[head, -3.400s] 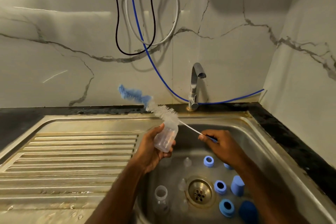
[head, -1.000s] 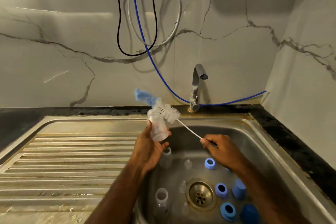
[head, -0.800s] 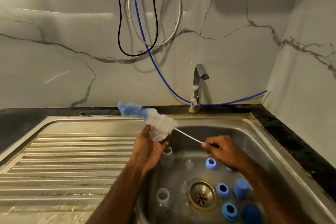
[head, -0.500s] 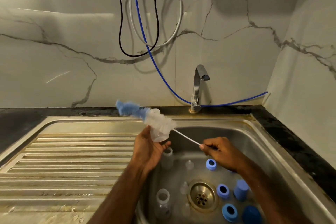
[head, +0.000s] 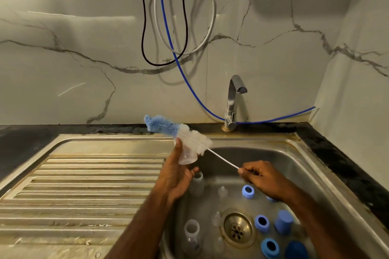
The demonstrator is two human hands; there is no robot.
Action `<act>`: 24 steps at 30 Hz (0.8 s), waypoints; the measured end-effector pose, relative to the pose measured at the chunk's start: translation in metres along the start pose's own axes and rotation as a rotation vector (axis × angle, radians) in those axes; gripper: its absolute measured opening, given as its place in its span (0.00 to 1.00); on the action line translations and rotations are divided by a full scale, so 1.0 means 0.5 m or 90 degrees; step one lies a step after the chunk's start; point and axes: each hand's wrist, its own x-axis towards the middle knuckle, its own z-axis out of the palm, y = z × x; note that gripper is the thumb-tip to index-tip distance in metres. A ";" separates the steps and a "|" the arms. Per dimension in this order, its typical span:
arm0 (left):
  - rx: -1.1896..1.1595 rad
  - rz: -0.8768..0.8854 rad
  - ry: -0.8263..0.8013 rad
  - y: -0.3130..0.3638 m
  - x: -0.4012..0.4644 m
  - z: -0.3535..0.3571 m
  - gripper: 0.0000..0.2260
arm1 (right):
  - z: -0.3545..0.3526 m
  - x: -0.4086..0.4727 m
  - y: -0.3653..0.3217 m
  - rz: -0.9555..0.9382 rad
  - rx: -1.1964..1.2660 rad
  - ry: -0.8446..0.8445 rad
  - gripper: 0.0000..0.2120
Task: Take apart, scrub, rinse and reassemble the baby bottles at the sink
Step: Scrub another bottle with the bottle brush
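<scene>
Head view, left hand: the left hand [head: 175, 176] holds a clear bottle [head: 187, 154] up over the near-left rim of the sink [head: 299, 166], thumb along its side and fingers curled behind it, its base turned towards the camera.
Head view, right hand: the right hand [head: 263, 178] pinches the thin white handle of the bottle brush [head: 183, 132] between thumb and curled fingers.
Brush and bottle: the white bristles lie across the far end of the held bottle; the blue tip sticks out to the left. Whether any bristles are inside the mouth I cannot tell.
Loose parts: two more clear bottles [head: 196, 184] stand in the basin, with clear teats [head: 222, 191], blue rings [head: 248, 191] and blue caps [head: 283, 224] scattered around the drain [head: 237, 229].
Tap: the tap [head: 232, 103] shows no water running.
Step in hand: scrubbing, with everything apparently already taken apart.
Next move: probably lining the bristle head up with the mouth and pushing it in, twisting the handle while the left hand steadies the bottle.
</scene>
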 end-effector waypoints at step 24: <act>-0.020 -0.088 -0.071 0.006 -0.017 0.016 0.24 | 0.016 0.014 -0.005 -0.025 -0.032 0.106 0.14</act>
